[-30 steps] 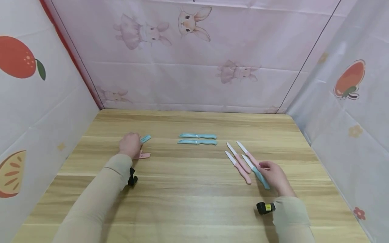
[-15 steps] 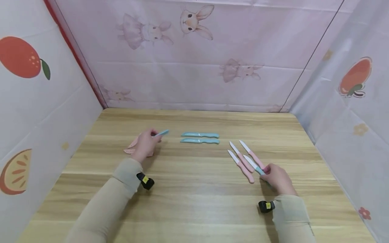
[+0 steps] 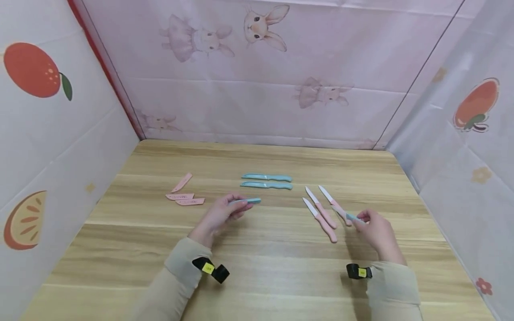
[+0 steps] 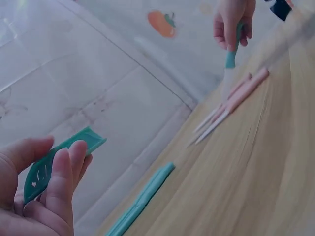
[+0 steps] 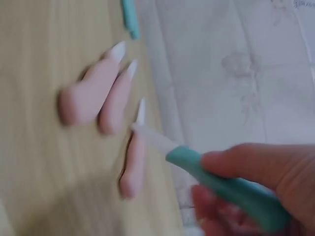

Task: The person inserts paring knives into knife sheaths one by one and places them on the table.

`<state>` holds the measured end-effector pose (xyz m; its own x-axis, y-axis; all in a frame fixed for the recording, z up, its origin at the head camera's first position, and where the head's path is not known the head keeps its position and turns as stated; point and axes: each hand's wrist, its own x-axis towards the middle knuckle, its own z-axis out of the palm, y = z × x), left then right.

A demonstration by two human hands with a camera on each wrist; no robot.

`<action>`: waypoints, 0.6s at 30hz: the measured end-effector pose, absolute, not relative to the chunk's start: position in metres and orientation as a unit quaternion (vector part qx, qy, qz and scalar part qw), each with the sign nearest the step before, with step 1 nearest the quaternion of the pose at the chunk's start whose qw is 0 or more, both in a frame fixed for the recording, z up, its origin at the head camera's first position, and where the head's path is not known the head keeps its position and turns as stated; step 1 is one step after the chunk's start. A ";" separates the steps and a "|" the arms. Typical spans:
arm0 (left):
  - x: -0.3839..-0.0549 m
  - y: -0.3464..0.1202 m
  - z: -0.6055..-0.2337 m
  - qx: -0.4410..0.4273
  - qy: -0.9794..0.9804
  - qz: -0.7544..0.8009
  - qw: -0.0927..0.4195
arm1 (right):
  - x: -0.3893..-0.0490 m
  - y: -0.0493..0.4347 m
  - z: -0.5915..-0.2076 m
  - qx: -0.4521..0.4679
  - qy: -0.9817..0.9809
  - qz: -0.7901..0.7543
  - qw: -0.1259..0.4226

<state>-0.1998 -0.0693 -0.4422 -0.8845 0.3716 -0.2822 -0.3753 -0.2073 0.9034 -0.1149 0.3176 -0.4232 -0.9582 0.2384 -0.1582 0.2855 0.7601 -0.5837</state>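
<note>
My left hand (image 3: 222, 214) pinches a teal knife sheath (image 4: 91, 140) between thumb and fingers, above the middle of the table. In my right hand (image 3: 377, 234) is a teal-handled paring knife (image 5: 231, 191), gripped by the handle. Its white blade (image 5: 155, 139) points left, over one of the pink-handled knives (image 5: 133, 169). Two more pink knives (image 3: 326, 227) lie bare beside that one. Behind the hands, two teal knives (image 3: 267, 185) lie parallel with their blades in teal sheaths. To the left of my left hand are three pink sheaths (image 3: 190, 201).
The wooden table (image 3: 265, 276) has a pink rabbit-print curtain (image 3: 261, 111) at its back. Fruit-print curtains (image 3: 453, 187) hang along both sides. A small black camera (image 3: 358, 271) sits on each wrist.
My left hand has moved right from the pink sheaths, bringing the teal sheath along. My right hand has taken hold of the teal knife and lifted it off the table.
</note>
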 end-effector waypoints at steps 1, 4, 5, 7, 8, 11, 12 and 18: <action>-0.197 -0.068 -0.443 -0.011 0.564 0.788 0.247 | -0.115 0.314 -0.420 0.147 0.935 -0.322 0.018; -0.188 -0.064 -0.446 -0.040 0.511 0.821 0.253 | -0.115 0.300 -0.413 0.167 0.920 -0.351 -0.058; -0.185 -0.063 -0.447 -0.050 0.498 0.829 0.250 | -0.115 0.294 -0.411 0.169 0.913 -0.360 -0.086; -0.181 -0.060 -0.448 -0.055 0.481 0.840 0.246 | -0.117 0.280 -0.411 0.171 0.887 -0.404 -0.142; -0.179 -0.059 -0.448 -0.054 0.477 0.843 0.244 | -0.118 0.273 -0.412 0.165 0.867 -0.437 -0.172; -0.174 -0.055 -0.448 -0.049 0.478 0.845 0.237 | -0.121 0.249 -0.417 0.136 0.765 -0.587 -0.227; -0.173 -0.054 -0.448 -0.047 0.479 0.844 0.237 | -0.121 0.240 -0.418 0.121 0.719 -0.644 -0.230; -0.169 -0.053 -0.444 -0.036 0.480 0.843 0.242 | -0.123 0.197 -0.424 0.094 0.545 -0.811 -0.191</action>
<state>-0.1686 -0.0531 -0.4439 -0.8803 0.3733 -0.2929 -0.4424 -0.4225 0.7911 -0.1230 0.1968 -0.4243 -0.9094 0.4121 0.0563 -0.2082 -0.3339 -0.9193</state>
